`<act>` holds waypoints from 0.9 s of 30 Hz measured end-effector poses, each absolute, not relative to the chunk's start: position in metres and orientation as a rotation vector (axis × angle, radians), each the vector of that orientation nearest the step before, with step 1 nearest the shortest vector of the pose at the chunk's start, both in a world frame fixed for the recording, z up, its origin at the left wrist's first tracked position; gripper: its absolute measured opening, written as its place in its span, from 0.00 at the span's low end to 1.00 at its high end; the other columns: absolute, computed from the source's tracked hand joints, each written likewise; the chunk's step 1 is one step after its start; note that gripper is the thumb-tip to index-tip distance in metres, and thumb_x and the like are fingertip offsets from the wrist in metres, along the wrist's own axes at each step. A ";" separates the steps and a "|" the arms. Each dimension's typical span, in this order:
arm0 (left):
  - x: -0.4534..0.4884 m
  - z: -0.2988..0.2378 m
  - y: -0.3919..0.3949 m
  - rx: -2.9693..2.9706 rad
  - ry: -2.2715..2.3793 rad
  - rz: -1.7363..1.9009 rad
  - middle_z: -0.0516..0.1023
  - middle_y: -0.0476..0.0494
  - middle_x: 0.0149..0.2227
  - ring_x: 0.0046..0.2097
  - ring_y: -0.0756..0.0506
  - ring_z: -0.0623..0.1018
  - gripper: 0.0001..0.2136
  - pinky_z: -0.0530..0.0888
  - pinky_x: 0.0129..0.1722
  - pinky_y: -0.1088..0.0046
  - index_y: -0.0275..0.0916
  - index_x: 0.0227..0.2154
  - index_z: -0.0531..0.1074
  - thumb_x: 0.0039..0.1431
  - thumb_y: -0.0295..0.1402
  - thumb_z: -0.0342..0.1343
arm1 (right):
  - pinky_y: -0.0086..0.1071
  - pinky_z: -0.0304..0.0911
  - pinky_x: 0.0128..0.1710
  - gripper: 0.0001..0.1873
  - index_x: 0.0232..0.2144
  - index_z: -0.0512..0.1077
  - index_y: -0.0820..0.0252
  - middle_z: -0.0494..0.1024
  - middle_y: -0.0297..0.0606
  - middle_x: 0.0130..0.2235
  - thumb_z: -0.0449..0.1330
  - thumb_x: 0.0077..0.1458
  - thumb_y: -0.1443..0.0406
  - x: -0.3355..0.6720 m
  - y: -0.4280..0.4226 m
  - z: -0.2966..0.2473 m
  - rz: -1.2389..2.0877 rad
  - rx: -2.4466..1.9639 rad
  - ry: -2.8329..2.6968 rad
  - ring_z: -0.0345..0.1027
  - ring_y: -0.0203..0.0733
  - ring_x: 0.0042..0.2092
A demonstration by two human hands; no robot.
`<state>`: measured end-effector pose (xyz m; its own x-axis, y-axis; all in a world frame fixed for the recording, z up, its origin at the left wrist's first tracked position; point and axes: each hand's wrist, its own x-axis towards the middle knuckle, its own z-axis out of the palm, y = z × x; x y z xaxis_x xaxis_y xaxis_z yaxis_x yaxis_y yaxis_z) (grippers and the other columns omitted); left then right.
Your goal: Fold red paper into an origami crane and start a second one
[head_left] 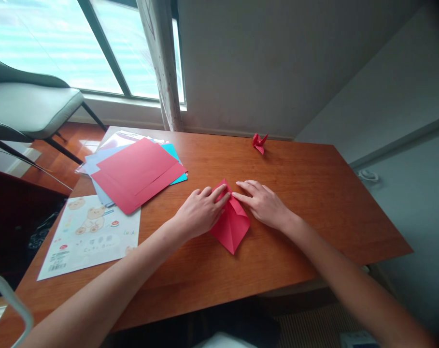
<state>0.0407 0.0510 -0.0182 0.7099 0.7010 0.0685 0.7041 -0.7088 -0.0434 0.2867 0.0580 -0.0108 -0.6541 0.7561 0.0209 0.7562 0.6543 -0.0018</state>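
Note:
A partly folded sheet of red origami paper (232, 232) lies on the wooden table in front of me, one corner pointing toward me and crease lines running down its middle. My left hand (205, 210) rests over its left side, fingers stretched out and pressing on the upper part. At the paper's upper right edge, my right hand (262, 203) touches the fold with its fingertips, fingers extended and palm down. The left hand covers part of the paper's left edge. Farther back on the table stands a small folded red paper crane (260, 143).
Red sheets (139, 174) lie on a stack of blue and pale papers at the table's left. A white sheet with bear drawings (96, 232) lies nearer. A chair (34, 106) stands by the window, and a wall (241, 67) rises behind the wooden table (313, 193).

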 end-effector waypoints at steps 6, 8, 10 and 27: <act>0.041 -0.018 0.051 -2.841 -1.169 -0.060 0.65 0.38 0.66 0.50 0.41 0.73 0.22 0.70 0.45 0.64 0.44 0.66 0.60 0.71 0.35 0.43 | 0.45 0.63 0.59 0.24 0.62 0.68 0.50 0.65 0.43 0.66 0.50 0.67 0.70 0.267 0.090 -0.015 -0.021 -1.368 -2.803 0.56 0.50 0.65; 0.040 -0.018 0.051 -2.842 -1.164 -0.062 0.66 0.38 0.65 0.49 0.40 0.73 0.22 0.69 0.45 0.64 0.44 0.66 0.60 0.71 0.35 0.43 | 0.44 0.63 0.59 0.24 0.62 0.68 0.51 0.65 0.43 0.66 0.49 0.67 0.70 0.261 0.099 -0.014 -0.016 -1.393 -2.795 0.55 0.50 0.66; 0.040 -0.019 0.051 -2.844 -1.159 -0.063 0.65 0.39 0.65 0.49 0.40 0.72 0.22 0.69 0.45 0.63 0.45 0.66 0.60 0.71 0.36 0.42 | 0.44 0.63 0.59 0.25 0.62 0.68 0.52 0.66 0.44 0.66 0.49 0.66 0.70 0.256 0.108 -0.014 -0.002 -1.407 -2.786 0.55 0.50 0.65; 0.025 -0.022 0.057 -2.970 -1.405 -0.480 0.69 0.34 0.61 0.54 0.38 0.73 0.21 0.72 0.54 0.59 0.37 0.61 0.65 0.67 0.33 0.49 | 0.38 0.68 0.48 0.19 0.53 0.74 0.58 0.73 0.44 0.48 0.58 0.63 0.58 0.261 0.074 -0.038 0.649 -1.294 -2.108 0.70 0.45 0.47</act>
